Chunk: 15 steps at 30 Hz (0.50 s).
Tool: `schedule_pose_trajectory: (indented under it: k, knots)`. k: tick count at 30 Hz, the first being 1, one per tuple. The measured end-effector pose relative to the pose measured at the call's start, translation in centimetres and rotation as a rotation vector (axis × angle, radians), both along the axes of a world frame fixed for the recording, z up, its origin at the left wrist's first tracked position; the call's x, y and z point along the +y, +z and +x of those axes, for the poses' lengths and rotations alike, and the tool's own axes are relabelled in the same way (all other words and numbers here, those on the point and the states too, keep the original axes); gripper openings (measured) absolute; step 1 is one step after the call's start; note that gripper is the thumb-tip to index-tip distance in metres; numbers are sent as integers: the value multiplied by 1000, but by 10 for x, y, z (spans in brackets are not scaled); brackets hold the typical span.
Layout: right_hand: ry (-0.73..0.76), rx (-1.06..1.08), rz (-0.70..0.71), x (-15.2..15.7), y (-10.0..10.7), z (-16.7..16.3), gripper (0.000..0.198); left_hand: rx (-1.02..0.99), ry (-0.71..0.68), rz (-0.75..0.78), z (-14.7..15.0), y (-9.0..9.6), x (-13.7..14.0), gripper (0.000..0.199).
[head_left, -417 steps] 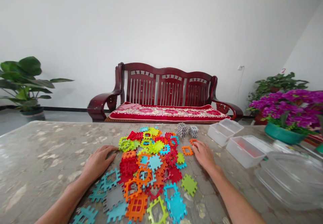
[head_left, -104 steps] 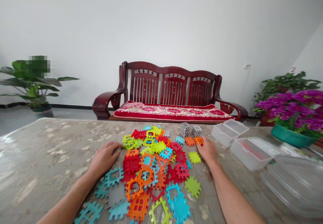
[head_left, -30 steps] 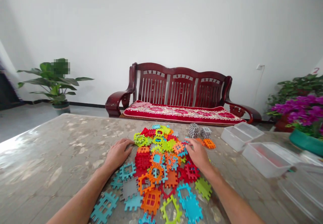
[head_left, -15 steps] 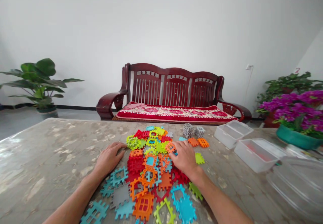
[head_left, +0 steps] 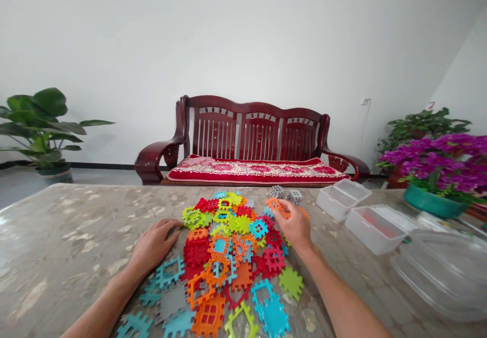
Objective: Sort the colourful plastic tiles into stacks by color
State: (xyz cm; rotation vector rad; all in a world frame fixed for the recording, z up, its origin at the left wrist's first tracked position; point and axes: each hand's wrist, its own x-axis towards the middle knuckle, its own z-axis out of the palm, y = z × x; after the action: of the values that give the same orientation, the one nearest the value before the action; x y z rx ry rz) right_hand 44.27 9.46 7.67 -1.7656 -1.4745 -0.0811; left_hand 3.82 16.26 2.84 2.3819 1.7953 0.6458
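Observation:
A heap of flat plastic interlocking tiles in red, orange, blue, green and grey spreads over the table; a red window tile [head_left: 273, 259] lies near its right side. My right hand [head_left: 294, 226] pinches an orange interlocking tile [head_left: 274, 204] between thumb and fingers, over the heap's far right edge. Another orange tile, mostly hidden, shows behind that hand. My left hand [head_left: 158, 239] rests on the table left of the heap, fingers stretched out and holding nothing. Its fingertips are close to a lime green tile [head_left: 193, 217]; whether they touch it I cannot tell.
Two grey spiky-looking assembled pieces [head_left: 277, 192] sit beyond my right hand. Clear plastic boxes [head_left: 376, 241] and a transparent lid [head_left: 441, 272] are at the right, near purple flowers in a teal pot [head_left: 433, 201]. A wooden bench [head_left: 251, 135] stands behind the table [head_left: 76, 236].
My right hand has lifted the orange tile off the heap and carried it right and slightly away, uncovering blue and red tiles. My left hand stays beside the heap. The view has turned slightly right.

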Motion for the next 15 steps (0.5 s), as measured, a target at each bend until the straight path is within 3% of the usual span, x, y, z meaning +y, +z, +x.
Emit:
schedule_pose_trajectory:
  k: [3, 6, 15]
  knots:
    - [-192, 121, -94, 2, -6, 42, 39, -1, -14, 5, 0, -2, 1, 39]
    - [-264, 106, -148, 1, -16, 66, 42, -1, -16, 8, -1, -3, 2, 39]
    - [-279, -208, -245, 5, -23, 51, 42, 4, -29, 9, -3, -3, 3, 41]
